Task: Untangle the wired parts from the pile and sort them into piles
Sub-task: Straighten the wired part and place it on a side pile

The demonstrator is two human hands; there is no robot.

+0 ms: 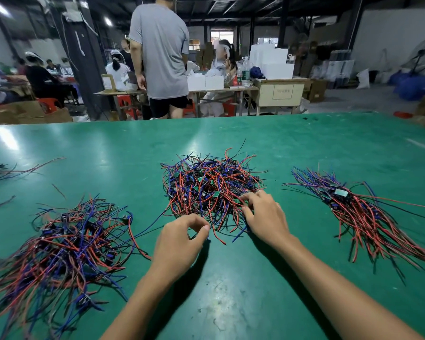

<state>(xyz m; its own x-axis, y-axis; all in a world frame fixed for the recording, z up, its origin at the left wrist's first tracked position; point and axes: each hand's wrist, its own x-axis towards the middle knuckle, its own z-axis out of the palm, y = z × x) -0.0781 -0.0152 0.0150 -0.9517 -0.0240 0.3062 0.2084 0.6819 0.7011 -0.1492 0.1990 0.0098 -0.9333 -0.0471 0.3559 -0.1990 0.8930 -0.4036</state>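
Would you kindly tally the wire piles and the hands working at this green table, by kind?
Tangled pile, being picked at: 1
Other large piles, left and right: 2
Small cluster at the far left edge: 1
Hands, left and right: 2
Total: 6
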